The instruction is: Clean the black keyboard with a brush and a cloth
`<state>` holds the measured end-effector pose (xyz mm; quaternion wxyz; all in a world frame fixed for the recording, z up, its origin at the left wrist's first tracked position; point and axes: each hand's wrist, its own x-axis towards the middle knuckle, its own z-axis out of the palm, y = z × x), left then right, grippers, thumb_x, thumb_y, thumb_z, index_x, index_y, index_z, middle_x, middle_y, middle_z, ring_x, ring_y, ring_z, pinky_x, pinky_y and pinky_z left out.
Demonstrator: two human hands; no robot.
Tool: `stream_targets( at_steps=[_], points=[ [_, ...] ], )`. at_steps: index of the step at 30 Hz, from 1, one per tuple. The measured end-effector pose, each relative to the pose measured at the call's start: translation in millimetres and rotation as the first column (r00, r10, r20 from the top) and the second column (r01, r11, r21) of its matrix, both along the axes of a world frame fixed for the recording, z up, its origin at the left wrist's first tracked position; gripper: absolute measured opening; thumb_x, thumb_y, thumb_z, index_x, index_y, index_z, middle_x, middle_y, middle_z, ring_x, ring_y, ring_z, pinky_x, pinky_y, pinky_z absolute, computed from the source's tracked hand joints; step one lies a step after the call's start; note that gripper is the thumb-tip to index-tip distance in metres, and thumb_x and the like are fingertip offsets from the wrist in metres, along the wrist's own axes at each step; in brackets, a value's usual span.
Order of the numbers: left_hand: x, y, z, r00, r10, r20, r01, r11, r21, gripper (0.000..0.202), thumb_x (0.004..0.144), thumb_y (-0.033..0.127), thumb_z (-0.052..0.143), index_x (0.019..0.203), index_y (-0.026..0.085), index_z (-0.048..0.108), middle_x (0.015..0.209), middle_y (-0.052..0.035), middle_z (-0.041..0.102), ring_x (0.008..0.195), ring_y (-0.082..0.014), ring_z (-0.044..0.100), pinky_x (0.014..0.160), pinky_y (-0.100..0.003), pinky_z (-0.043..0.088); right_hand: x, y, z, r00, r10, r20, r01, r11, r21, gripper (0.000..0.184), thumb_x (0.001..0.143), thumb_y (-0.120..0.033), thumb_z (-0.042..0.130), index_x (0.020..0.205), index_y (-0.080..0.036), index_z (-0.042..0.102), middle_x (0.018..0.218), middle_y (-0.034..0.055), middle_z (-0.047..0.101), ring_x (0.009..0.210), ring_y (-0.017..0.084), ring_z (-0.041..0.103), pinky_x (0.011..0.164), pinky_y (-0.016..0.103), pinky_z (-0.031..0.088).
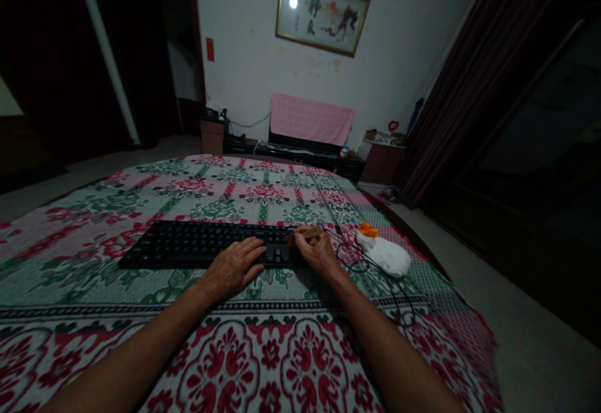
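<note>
A black keyboard [197,244] lies across a bed covered with a red, green and white flowered spread [263,350]. My left hand [235,268] rests flat on the keyboard's near edge, fingers stretched over the keys. My right hand [315,251] is at the keyboard's right end, fingers closed round a small brown wooden-handled tool [307,233], possibly a brush, whose tip touches the keys. A black cable [370,269] runs in loops from the keyboard's right end over the spread.
A white cloth bundle with an orange piece on top [385,251] lies right of the keyboard near the bed's right edge. Beyond the bed stand a low dark cabinet with a pink cloth [310,120] and a framed picture [322,12].
</note>
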<state>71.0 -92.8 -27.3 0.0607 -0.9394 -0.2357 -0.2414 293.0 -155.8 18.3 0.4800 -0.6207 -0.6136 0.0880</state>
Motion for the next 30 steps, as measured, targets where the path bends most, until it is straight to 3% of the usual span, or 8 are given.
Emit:
stream_targets(
  at_steps=[6,9,11,17,23,27,30],
  points=[
    [0.0,-1.0,-0.2,1.000,0.004,0.007,-0.004,1.000,-0.005,0.040,0.086,0.035,0.045,0.122,0.018,0.052,0.129,-0.0098,0.052,0.121,-0.0233,0.044,0.098,-0.041,0.039,2.1,-5.9,13.9,0.999,-0.011,0.050,0.019,0.988,-0.150,0.018,0.072,-0.027,0.047,0.066,-0.015,0.058,0.055,0.0007,0.057,0.050,0.011,0.053,0.044,0.019,0.036],
    [-0.1,-1.0,-0.3,1.000,-0.005,0.018,0.005,1.000,0.002,0.039,0.087,0.035,0.044,0.122,0.019,0.052,0.128,-0.0099,0.053,0.121,-0.0232,0.045,0.098,-0.041,0.039,7.2,-7.6,18.6,0.997,0.070,0.025,-0.060,0.963,-0.264,0.018,0.071,-0.025,0.047,0.060,-0.015,0.057,0.048,-0.0006,0.054,0.045,0.011,0.050,0.041,0.018,0.033],
    [-0.1,-1.5,0.6,1.000,-0.007,0.027,0.007,1.000,0.002,0.038,0.087,0.035,0.044,0.121,0.019,0.053,0.128,-0.0100,0.053,0.120,-0.0233,0.046,0.097,-0.040,0.040,11.8,-6.1,20.2,0.999,0.050,-0.007,-0.050,0.956,-0.290,0.022,0.073,-0.029,0.047,0.059,-0.015,0.058,0.046,-0.0006,0.054,0.044,0.011,0.050,0.041,0.019,0.034],
    [-0.2,-2.5,2.0,0.999,-0.008,0.038,0.009,1.000,-0.022,0.039,0.086,0.035,0.045,0.120,0.019,0.053,0.128,-0.0098,0.053,0.121,-0.0229,0.045,0.098,-0.040,0.039,10.8,17.1,22.6,0.989,-0.145,0.006,0.145,0.987,-0.065,0.032,0.078,-0.037,0.045,0.078,-0.014,0.066,0.066,0.0045,0.066,0.062,0.016,0.062,0.055,0.021,0.043],
    [0.5,-2.5,0.6,0.998,-0.013,0.060,0.014,1.000,-0.020,0.038,0.086,0.034,0.045,0.121,0.019,0.053,0.128,-0.0103,0.053,0.121,-0.0229,0.044,0.097,-0.040,0.039,-0.8,48.4,17.6,0.939,-0.302,0.163,0.291,0.953,0.087,0.036,0.083,-0.035,0.041,0.086,-0.014,0.070,0.079,0.0088,0.070,0.073,0.018,0.065,0.070,0.023,0.043],
    [1.2,-2.1,0.7,0.999,-0.005,0.048,0.006,1.000,-0.022,0.039,0.086,0.034,0.045,0.121,0.019,0.052,0.129,-0.0102,0.052,0.121,-0.0233,0.044,0.098,-0.041,0.039,-0.6,56.9,4.5,0.901,-0.380,0.210,0.377,0.925,0.058,0.038,0.083,-0.035,0.041,0.082,-0.013,0.071,0.070,0.0118,0.069,0.070,0.019,0.064,0.065,0.023,0.042],
    [1.4,-2.4,2.3,0.999,-0.015,0.049,0.016,0.999,-0.030,0.039,0.086,0.034,0.046,0.121,0.019,0.052,0.128,-0.0102,0.052,0.121,-0.0234,0.044,0.097,-0.041,0.039,0.1,57.2,-3.1,0.903,-0.354,0.244,0.358,0.933,0.028,0.039,0.084,-0.035,0.039,0.079,-0.013,0.071,0.063,0.0114,0.067,0.064,0.019,0.063,0.059,0.022,0.040]
  ],
)
